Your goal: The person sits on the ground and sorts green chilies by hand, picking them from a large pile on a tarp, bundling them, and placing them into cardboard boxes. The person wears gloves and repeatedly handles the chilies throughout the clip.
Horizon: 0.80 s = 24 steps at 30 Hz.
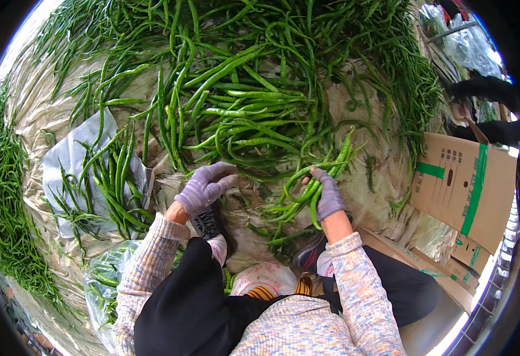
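Observation:
In my right hand [329, 191], covered by a lilac fingerless glove, is a bunch of long green chili peppers [302, 191], gripped near its upper end. My left hand [209, 184], gloved alike, hovers at the near edge of the heap with thumb and fingers apart and nothing between them. Just beyond both hands lies a loose pile of long green chilies [255, 115], many lying side by side. A few chilies [291, 238] rest on the sheet between my shoes.
Chilies on a white cloth [71, 171] lie at left, above a clear plastic bag of chilies [106, 285]. A printed cardboard box [456, 178] with green tape stands at right. A beige sheet [82, 82] covers the ground. Someone's dark-clothed limb [487, 91] shows at the far right.

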{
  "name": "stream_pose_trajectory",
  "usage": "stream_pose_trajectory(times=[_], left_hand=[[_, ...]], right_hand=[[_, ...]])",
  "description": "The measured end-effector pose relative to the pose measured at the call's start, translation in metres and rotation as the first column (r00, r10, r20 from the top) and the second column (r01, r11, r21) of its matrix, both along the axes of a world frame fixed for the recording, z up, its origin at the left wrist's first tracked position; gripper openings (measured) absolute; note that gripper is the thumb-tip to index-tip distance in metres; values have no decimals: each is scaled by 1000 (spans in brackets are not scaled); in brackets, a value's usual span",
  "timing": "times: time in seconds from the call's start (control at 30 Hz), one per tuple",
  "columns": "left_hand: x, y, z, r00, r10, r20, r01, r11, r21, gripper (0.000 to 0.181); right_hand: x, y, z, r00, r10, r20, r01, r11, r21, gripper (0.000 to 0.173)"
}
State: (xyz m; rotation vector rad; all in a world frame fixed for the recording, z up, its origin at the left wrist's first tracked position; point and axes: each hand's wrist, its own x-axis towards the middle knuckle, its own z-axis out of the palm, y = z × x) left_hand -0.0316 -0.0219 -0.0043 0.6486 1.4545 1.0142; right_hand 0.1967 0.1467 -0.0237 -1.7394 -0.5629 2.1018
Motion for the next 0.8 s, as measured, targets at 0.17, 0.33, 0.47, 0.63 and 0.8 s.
stream_pose_trajectory(times=[0.17, 0.33, 0.47, 0.63, 0.8], left_hand=[[49, 51, 5, 952, -193, 237, 153, 972, 177, 48], [74, 66, 6, 793, -43, 608, 86, 995, -42, 39], [74, 62, 9, 769, 147, 622, -2, 974, -228, 30], [78, 60, 4, 841, 227, 491, -68, 945, -320, 22], [97, 47, -5, 979, -122, 162, 106, 989, 104, 40]], right_hand=[[6, 2, 44, 959, 124, -256, -128, 992, -1, 18], [-7, -2, 51, 911, 235, -339, -265, 963, -44, 23], [-6, -14, 45, 939, 186, -288, -213, 975, -64, 26], [-9, -35, 25, 930, 366, -31, -363, 928, 78, 26], [-18, -51, 33, 945, 321, -63, -302, 929, 214, 27]])
